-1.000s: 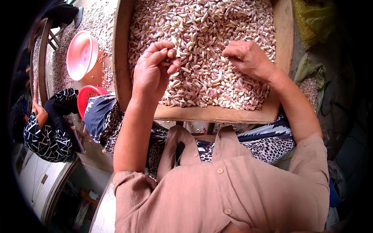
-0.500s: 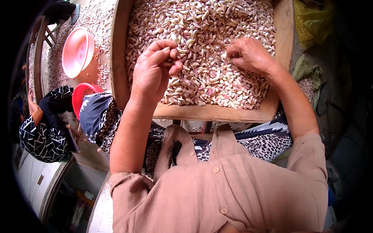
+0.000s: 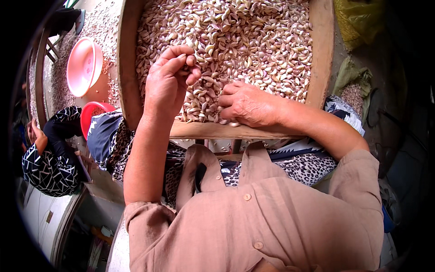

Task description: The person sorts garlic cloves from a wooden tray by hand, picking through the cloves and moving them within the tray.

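Observation:
A wooden tray (image 3: 125,68) in front of me is heaped with garlic cloves (image 3: 272,45), whitish with pink-purple skins. My left hand (image 3: 172,75) is raised over the left part of the heap, its fingers curled in and the thumb against the index finger. Something small and dark shows inside that grip, too hidden to name. Palm down, my right hand (image 3: 249,104) lies on the cloves near the tray's front edge. Its bent fingers point left, slightly apart, touching the cloves; its palm is hidden.
Left of the tray stand a pink basin (image 3: 85,68) and a red bowl (image 3: 87,120). Another person's patterned sleeve (image 3: 47,170) and hand (image 3: 37,136) appear at far left. A yellow sack (image 3: 358,22) and a greenish sack (image 3: 351,77) lie to the right. Loose cloves litter the floor.
My right hand has moved left and toward me across the cloves, from the heap's right side to its front. The left hand keeps its curled pose. The whole view has shifted slightly.

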`<state>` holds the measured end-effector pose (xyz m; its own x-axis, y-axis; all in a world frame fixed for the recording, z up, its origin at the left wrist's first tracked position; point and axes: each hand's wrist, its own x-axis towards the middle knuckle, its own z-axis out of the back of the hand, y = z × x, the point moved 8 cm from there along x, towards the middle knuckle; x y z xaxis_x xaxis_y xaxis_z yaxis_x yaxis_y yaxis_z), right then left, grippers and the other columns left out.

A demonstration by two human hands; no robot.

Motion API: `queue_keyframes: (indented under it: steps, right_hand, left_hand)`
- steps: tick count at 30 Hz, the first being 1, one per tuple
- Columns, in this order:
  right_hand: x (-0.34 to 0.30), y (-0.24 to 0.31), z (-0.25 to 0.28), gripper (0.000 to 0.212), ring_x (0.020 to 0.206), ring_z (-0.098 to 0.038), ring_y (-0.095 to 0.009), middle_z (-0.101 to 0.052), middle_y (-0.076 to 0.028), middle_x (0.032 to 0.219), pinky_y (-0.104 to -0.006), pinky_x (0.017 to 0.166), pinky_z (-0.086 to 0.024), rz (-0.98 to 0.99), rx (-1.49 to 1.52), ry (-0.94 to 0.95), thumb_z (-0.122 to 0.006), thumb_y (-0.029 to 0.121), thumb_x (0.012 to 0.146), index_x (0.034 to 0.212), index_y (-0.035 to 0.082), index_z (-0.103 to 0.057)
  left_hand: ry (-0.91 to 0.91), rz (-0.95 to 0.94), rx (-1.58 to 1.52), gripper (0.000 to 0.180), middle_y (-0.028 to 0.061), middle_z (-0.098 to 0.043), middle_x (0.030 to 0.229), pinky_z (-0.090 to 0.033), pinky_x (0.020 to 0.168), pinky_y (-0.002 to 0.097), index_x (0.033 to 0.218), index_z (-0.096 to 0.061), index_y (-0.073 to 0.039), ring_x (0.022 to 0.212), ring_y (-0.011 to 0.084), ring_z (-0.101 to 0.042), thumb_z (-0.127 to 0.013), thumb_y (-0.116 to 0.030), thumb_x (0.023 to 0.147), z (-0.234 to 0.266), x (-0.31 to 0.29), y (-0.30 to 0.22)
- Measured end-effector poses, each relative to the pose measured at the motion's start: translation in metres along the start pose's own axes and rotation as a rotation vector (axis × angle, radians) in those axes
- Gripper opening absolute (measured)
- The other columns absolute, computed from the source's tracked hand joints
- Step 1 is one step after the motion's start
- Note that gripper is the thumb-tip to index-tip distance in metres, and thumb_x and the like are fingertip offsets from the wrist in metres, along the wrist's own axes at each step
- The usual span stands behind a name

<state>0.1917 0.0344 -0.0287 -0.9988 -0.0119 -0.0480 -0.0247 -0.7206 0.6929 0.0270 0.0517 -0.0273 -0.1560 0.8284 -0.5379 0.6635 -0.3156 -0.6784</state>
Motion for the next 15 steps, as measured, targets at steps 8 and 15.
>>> queue_keyframes:
  steps: [8,15]
  right_hand:
    - [-0.043,-0.047,0.043,0.009,0.099,-0.056,-0.020,-0.062,-0.001,0.090,-0.0388,0.096,-0.045,-0.387,-0.195,0.292,-0.078,0.010,0.069,0.071,0.013,-0.069]
    - [-0.072,-0.078,0.141,0.010,0.103,-0.063,-0.022,-0.066,-0.002,0.101,-0.0416,0.100,-0.049,-0.390,-0.480,-0.359,-0.073,0.006,0.078,0.084,0.013,-0.071]
  left_hand:
    - [0.081,-0.015,-0.036,0.018,0.0084,-0.063,0.088,-0.050,0.059,0.0243,0.112,-0.061,0.003,0.071,0.0173,-0.066,-0.046,-0.001,0.103,0.003,-0.002,0.000]
    - [0.088,-0.017,-0.044,0.017,0.0088,-0.064,0.088,-0.050,0.058,0.0243,0.111,-0.060,0.003,0.070,0.0170,-0.066,-0.046,-0.001,0.103,0.005,0.001,0.002]
